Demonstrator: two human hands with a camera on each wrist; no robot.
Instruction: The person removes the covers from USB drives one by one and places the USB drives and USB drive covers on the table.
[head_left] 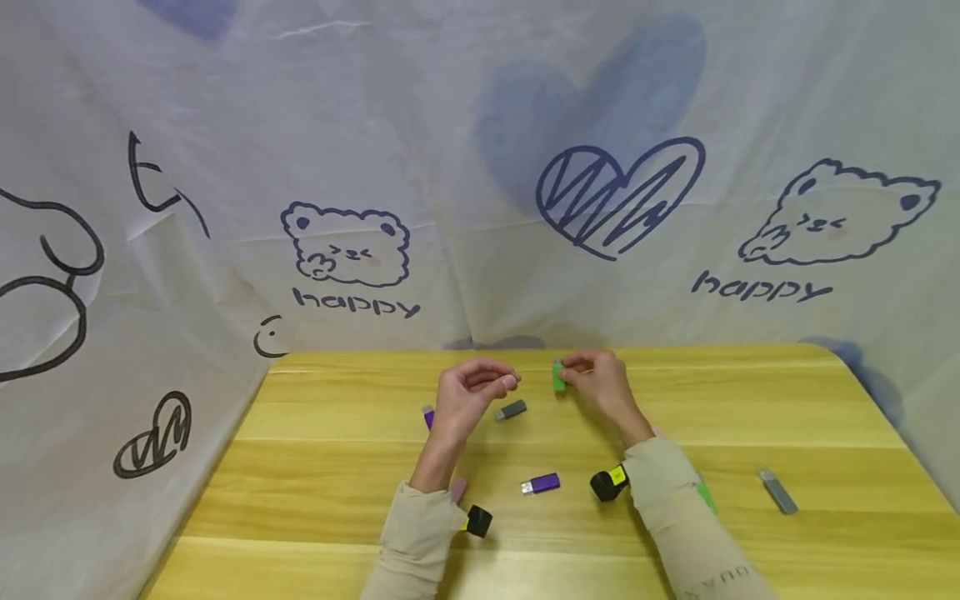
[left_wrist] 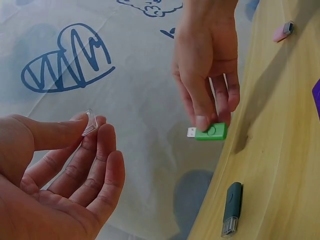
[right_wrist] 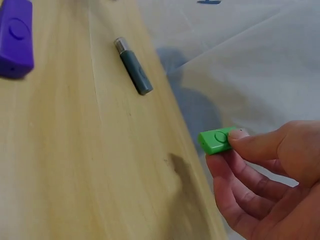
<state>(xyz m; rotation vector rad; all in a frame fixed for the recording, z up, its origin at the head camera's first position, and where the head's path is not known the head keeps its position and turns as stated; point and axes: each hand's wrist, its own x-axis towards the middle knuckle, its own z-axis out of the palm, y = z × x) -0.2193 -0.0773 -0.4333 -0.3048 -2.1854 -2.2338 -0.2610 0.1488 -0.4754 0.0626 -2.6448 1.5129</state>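
Between the thumb and fingers of my left hand (head_left: 463,398) is a small clear plastic cap (left_wrist: 90,123), best seen in the left wrist view. My right hand (head_left: 603,385) pinches a green USB flash drive (right_wrist: 215,141) above the table's far edge. In the left wrist view its bare metal plug shows, pointing toward the left hand. The two hands are apart, raised over the table. Below and between them lies a dark grey USB flash drive (head_left: 513,409), with a clear cap over its plug.
On the wooden table (head_left: 315,483) lie a purple flash drive (head_left: 546,483) near the middle, a second purple one (head_left: 429,417) partly behind the left hand, a pink one (head_left: 458,489), a grey one (head_left: 778,492) and a green one (head_left: 706,494) partly under the right sleeve. A printed cloth (head_left: 465,150) hangs behind.
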